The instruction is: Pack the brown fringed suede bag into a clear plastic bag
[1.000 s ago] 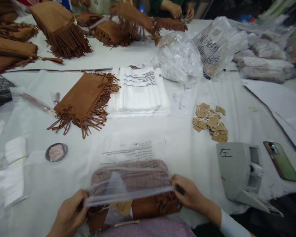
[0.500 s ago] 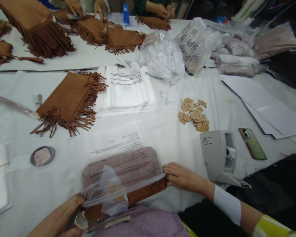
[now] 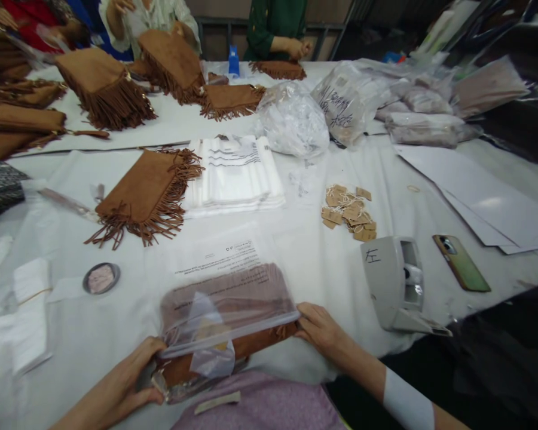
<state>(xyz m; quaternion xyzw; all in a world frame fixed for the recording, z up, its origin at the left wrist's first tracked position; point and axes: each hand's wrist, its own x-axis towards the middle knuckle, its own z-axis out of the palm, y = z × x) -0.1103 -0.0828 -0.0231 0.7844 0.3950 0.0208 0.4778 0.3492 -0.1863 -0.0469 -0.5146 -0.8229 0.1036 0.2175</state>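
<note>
A clear plastic bag (image 3: 224, 298) with printed text lies at the near table edge, with a brown fringed suede bag (image 3: 251, 346) partly inside it. My left hand (image 3: 130, 376) grips the bag's near left corner. My right hand (image 3: 320, 331) holds the right end of the bag's opening. A paper tag shows through the plastic near the opening.
Another fringed suede bag (image 3: 146, 191) lies beside a stack of plastic bags (image 3: 235, 173). Kraft tags (image 3: 347, 212), a grey tool (image 3: 392, 280) and a phone (image 3: 461, 270) sit to the right. Other people (image 3: 278, 27) handle suede bags at the far side; filled bags (image 3: 421, 113) pile at the far right.
My left hand has shifted to grip the bag's near left corner. The view has tilted up, showing the people across the table.
</note>
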